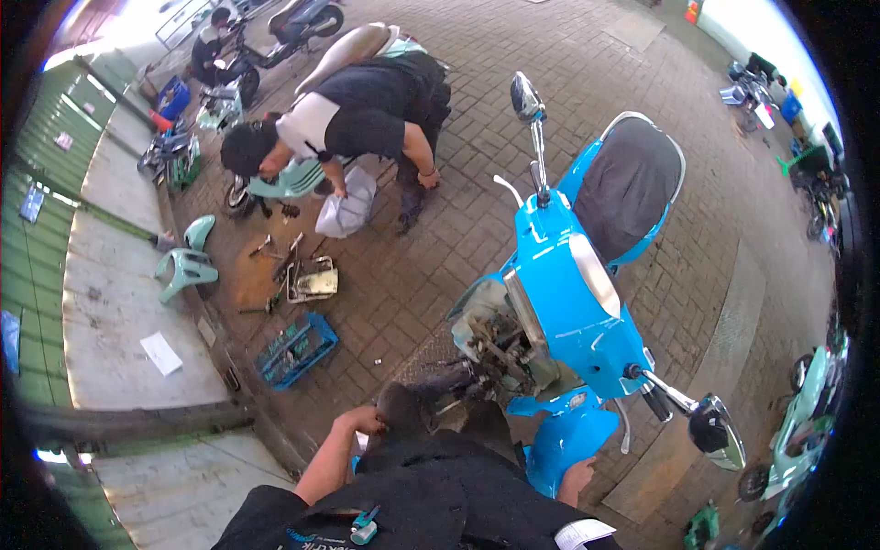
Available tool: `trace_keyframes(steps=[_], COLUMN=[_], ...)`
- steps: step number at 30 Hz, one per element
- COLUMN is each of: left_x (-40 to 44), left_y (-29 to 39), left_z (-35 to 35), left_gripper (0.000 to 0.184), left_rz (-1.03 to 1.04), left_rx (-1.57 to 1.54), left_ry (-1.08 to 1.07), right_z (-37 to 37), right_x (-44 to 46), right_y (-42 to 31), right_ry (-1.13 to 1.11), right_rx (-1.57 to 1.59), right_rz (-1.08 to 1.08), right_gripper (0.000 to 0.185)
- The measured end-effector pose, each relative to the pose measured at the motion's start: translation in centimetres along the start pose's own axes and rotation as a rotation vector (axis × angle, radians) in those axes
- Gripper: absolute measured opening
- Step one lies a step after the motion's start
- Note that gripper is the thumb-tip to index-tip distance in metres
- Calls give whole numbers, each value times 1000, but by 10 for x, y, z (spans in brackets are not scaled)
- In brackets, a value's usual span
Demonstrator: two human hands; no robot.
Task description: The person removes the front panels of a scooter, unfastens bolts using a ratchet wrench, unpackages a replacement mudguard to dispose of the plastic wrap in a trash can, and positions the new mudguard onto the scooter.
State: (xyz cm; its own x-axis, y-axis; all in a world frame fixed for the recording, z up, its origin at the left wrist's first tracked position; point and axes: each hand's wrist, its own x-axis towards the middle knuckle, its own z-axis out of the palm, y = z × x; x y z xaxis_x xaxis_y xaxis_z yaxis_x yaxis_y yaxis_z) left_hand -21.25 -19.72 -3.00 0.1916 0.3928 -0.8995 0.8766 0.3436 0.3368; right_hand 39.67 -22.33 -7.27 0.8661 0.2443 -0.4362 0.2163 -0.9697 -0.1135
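Note:
A blue scooter (568, 284) stands in front of me, its front end open with mechanical parts and wiring (509, 348) exposed. My right hand (576, 478) grips the edge of a curved blue fender (564, 449) beside my right leg; some of its fingers are hidden. Beside my bent left knee is my left hand (368, 420), its fingers curled; whether they hold anything is hidden. Something small and white (362, 442) shows just below that hand.
Another person (367, 115) bends over at the left, one hand on a whitish bag (348, 203). A blue crate (298, 350) of tools and loose parts (312, 278) lie on the paving. Pale green panels (186, 270) sit by the wall. Mirrors (717, 435) jut from the handlebar.

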Motion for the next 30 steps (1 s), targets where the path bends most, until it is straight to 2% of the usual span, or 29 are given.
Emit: trace_keyframes(steps=[1, 2, 5, 6, 7, 9, 11, 13, 15, 16, 18, 20, 23, 25, 26, 28, 29, 30], left_x=[9, 39, 29, 16, 3, 32, 21, 13, 4, -1, 1, -9, 4, 23, 24, 26, 38, 51], left_y=[-10, -55, -67, -72, -78, -136, -152, -150, -145, -143, -122, -93, -85, -91, -87, -57, -36, -13], left_z=[-10, 14, -1, -12, -24, -11, -32, -57, -71, -77, -86, -101, -97, -81, -74, -72, -69, -61], left_gripper=[51, 51, 47, 45, 43, 41, 41, 41, 41, 41, 39, 40, 42, 41, 41, 43, 43, 46], left_rz=[-45, 43, -28, 28, 84, 89, 101, 117, 150, 153, 120, 147, 77, 55, 52, 164, 171, 156], left_rx=[146, 84, 65, 45, 25, -124, -134, -113, 44, 63, 316, 393, 588, 717, 767, 765, 827, 677], left_ry=[-136, -53, -68, -59, -50, -98, -153, -160, -35, -36, -56, -126, -166, -308, -317, -117, -144, -96], right_z=[1, 2, 40, 54, 61, 41, 60, 83, 102, 112, 111, 100, 84, 101, 76, 95, 114, 136], right_x=[-17, -38, -48, -57, -79, -131, -139, -141, -131, -133, -129, -132, -163, -144, -153, -115, -89, -65], right_y=[-11, -18, -1, 13, 24, -11, 22, 47, 82, 85, 102, 112, 58, 65, 37, 46, 56, 68], right_ry=[1, 37, 158, 223, 227, 151, 222, 277, 283, 283, 270, 280, 260, 281, 202, 198, 263, 321], right_rx=[17, 75, 118, 110, 95, 202, 189, 230, 175, 186, 505, 537, 623, 828, 835, 1060, 1021, 967], right_rz=[21, -6, -71, -117, -82, 34, 27, 12, -58, -42, 85, 150, 165, 268, 409, 299, 221, 154], right_gripper=[78, 78, 78, 77, 77, 69, 67, 65, 67, 67, 67, 67, 71, 76, 72, 71, 71, 71])
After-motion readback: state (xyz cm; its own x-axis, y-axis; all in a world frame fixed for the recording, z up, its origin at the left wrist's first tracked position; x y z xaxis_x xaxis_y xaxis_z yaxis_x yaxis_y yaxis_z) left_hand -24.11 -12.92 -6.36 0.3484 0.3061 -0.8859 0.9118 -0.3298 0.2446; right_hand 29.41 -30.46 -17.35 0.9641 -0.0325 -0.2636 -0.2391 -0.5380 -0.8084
